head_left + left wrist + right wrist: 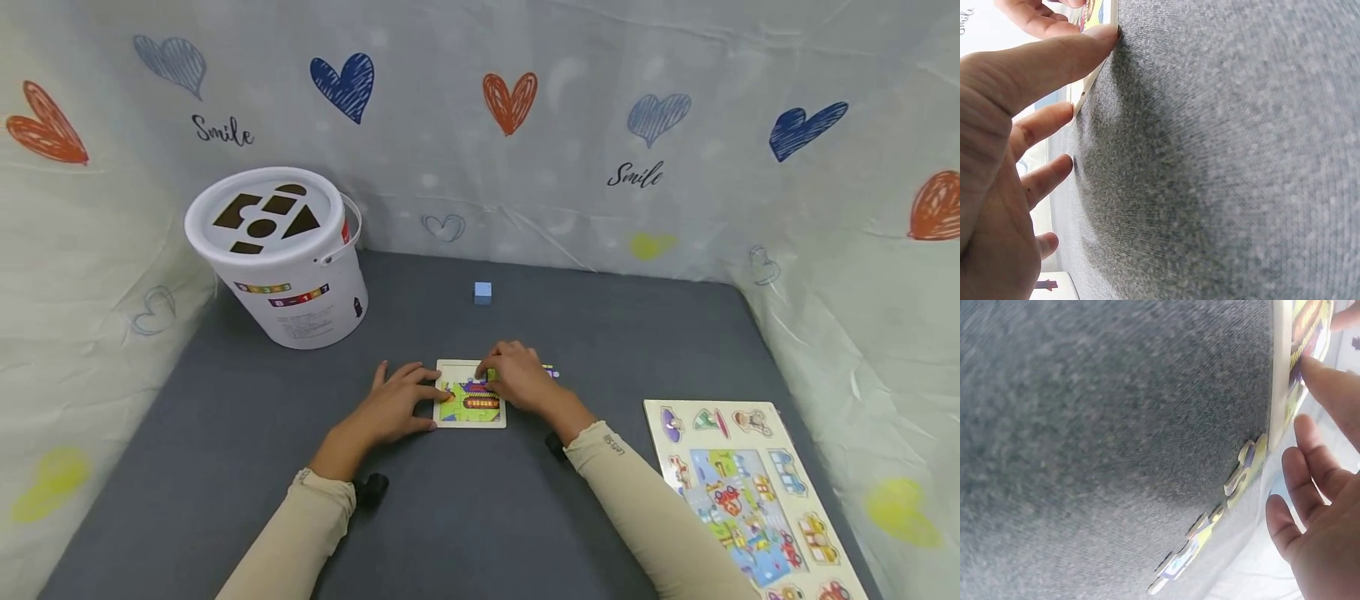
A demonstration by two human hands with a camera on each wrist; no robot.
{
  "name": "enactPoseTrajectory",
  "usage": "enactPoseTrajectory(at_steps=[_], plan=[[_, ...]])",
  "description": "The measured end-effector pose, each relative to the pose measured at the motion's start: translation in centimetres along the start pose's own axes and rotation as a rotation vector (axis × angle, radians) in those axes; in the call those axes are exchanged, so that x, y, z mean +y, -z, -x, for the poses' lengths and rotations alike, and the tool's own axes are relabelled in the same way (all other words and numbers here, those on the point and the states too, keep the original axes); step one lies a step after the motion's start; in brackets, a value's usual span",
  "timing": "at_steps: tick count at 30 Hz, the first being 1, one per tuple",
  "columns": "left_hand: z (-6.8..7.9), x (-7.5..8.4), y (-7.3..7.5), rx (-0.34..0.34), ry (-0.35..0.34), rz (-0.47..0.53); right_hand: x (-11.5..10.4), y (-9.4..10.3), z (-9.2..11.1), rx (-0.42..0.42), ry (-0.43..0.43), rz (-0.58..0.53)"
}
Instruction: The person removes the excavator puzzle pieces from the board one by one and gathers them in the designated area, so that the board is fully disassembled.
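Observation:
A small wooden jigsaw puzzle tray [471,426] lies mid-table, with green, red and purple pieces fitted in its lower part and pale bare wood at its upper left. My left hand [393,406] rests at the tray's left side, its fingers spread and its thumb touching the frame edge. Over the upper right of the tray, my right hand [519,379] pinches a green puzzle piece [492,375] between thumb and forefinger; the hand hides part of the piece. Beyond that hand lie several loose puzzle pieces [1244,469], mostly hidden in the head view.
A white bucket [315,308] with shaped holes in its lid stands at the back left. One blue cube [483,293] sits behind the tray. At the right front lies a large wooden puzzle board [660,450]. A curtain [420,167] with printed hearts borders the grey table.

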State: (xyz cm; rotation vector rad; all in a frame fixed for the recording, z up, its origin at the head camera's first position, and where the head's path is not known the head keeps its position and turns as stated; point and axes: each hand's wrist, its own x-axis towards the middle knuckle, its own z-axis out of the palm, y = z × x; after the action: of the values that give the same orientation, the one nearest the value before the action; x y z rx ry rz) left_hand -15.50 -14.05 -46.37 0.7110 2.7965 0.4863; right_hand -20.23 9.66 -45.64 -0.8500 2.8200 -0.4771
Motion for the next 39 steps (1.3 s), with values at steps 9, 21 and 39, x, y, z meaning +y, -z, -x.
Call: enactPoseTrajectory(at_steps=[9, 21, 39], plan=[[0.0, 0.1, 0.0, 0.004, 0.001, -0.006, 0.1, -0.1, -0.1, -0.009, -0.038, 0.033], [0.0, 0.1, 0.1, 0.002, 0.000, -0.005, -0.1, 0.4, -0.2, -0.044, -0.020, 0.091], [0.1, 0.1, 0.1, 0.008, -0.007, 0.001, 1.4, 0.3, 0.0, 0.107, -0.044, -0.300]])
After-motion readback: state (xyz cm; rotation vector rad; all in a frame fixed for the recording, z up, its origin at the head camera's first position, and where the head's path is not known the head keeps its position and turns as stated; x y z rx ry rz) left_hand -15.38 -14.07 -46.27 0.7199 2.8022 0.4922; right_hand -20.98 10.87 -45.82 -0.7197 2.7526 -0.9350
